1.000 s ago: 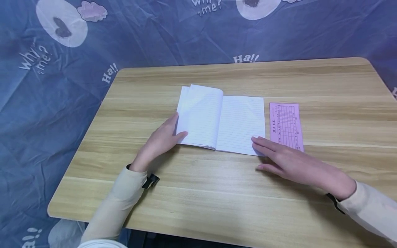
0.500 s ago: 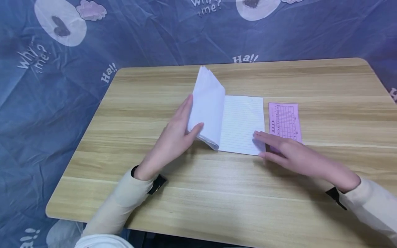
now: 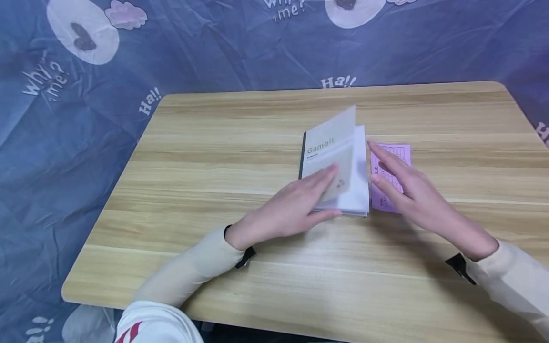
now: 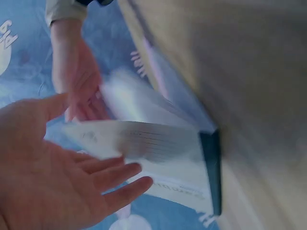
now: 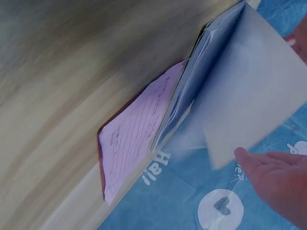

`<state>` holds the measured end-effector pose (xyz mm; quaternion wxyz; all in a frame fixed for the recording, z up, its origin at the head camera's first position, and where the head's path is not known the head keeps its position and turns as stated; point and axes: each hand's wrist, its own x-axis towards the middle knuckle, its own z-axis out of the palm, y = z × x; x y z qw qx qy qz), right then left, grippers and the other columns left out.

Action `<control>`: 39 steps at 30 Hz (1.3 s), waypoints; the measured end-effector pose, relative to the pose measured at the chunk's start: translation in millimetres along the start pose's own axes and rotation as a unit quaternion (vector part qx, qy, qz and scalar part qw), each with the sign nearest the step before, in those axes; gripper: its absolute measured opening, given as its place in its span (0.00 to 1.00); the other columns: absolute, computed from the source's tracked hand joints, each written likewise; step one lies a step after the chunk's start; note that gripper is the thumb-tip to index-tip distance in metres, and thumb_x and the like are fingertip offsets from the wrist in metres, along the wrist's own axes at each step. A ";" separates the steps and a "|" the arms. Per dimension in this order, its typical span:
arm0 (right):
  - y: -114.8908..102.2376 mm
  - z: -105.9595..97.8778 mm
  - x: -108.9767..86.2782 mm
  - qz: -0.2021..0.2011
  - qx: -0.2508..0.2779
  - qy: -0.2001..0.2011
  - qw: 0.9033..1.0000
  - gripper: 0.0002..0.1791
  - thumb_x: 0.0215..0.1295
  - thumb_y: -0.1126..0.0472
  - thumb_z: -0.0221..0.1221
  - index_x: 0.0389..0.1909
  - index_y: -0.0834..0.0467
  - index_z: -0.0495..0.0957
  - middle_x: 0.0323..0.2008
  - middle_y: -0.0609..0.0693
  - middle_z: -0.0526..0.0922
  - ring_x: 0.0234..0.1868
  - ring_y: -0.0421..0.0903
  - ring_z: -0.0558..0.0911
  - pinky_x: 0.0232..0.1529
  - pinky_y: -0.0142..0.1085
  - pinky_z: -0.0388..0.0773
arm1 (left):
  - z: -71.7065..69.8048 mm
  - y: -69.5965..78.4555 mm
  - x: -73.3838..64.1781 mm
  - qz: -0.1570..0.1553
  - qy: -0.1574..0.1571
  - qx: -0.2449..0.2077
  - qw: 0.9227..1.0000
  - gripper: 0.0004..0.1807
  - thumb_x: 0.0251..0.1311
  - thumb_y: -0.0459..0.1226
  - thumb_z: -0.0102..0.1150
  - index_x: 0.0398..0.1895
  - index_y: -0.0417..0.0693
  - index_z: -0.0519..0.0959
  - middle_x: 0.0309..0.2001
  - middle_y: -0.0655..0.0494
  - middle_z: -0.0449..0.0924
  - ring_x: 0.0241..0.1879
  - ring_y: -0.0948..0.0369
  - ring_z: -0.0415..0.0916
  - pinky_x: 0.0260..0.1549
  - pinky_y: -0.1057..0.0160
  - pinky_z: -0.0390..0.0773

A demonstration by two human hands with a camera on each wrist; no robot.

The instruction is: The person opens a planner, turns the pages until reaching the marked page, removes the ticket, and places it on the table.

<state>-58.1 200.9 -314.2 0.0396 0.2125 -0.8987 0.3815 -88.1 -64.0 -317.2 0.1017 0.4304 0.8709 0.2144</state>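
Observation:
A notebook [image 3: 328, 143] with "Gambit" on its pale cover and a dark spine lies on the wooden table. Its front cover stands tilted partway up over the white pages, as the right wrist view shows the raised cover [image 5: 264, 81]. My left hand [image 3: 291, 207] has straight fingers against the outside of that cover. My right hand [image 3: 413, 190] hovers just right of the notebook with its fingers extended, holding nothing. Under it lies a pink printed form pad [image 3: 381, 201], partly hidden by the fingers.
The wooden table [image 3: 206, 157] has rounded corners. A blue cloth [image 3: 240, 47] with printed words and cartoon shapes hangs behind it and along its left side.
The notebook's left side has swung over to the right, so its cover now faces up. My left hand has moved right with it, and the right hand has lifted off the page.

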 end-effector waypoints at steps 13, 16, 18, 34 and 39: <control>11.9 25.5 -14.1 -0.069 -0.170 -0.151 0.971 0.34 0.72 0.51 0.57 0.72 0.63 0.62 0.74 0.58 0.57 0.72 0.59 0.59 0.67 0.56 0.60 | 21.7 -8.5 -4.1 -0.081 -0.164 0.124 0.975 0.36 0.74 0.58 0.36 0.79 0.55 0.46 0.79 0.56 0.35 0.77 0.54 0.33 0.71 0.44 0.46; 12.8 28.0 -16.2 -0.050 -0.172 -0.180 0.967 0.34 0.73 0.48 0.54 0.72 0.63 0.62 0.74 0.59 0.56 0.72 0.60 0.59 0.66 0.57 0.60 | 22.6 -9.9 -8.2 -0.092 -0.168 0.134 0.972 0.37 0.74 0.58 0.36 0.80 0.55 0.44 0.79 0.55 0.33 0.77 0.53 0.31 0.71 0.43 0.46; 13.2 29.0 -16.8 -0.042 -0.172 -0.186 0.966 0.35 0.73 0.47 0.54 0.72 0.62 0.62 0.74 0.58 0.57 0.72 0.60 0.59 0.66 0.58 0.60 | 22.7 -10.1 -10.3 -0.094 -0.169 0.140 0.971 0.37 0.74 0.58 0.36 0.80 0.56 0.43 0.79 0.55 0.32 0.77 0.52 0.31 0.71 0.43 0.46; 13.8 32.7 -16.9 -0.038 -0.178 -0.182 0.966 0.36 0.71 0.46 0.56 0.72 0.64 0.62 0.73 0.61 0.59 0.71 0.61 0.61 0.65 0.60 0.60 | 22.8 -11.3 -10.6 -0.096 -0.179 0.147 0.968 0.38 0.74 0.57 0.37 0.80 0.56 0.43 0.79 0.55 0.31 0.77 0.53 0.31 0.71 0.42 0.45; 19.6 18.2 -15.1 -0.049 -0.155 -0.154 0.975 0.37 0.70 0.49 0.58 0.73 0.62 0.59 0.74 0.61 0.56 0.72 0.62 0.59 0.68 0.58 0.56 | 15.0 -22.8 -17.1 -0.097 -0.126 0.114 0.981 0.39 0.73 0.57 0.38 0.80 0.55 0.41 0.79 0.55 0.28 0.76 0.51 0.28 0.71 0.42 0.39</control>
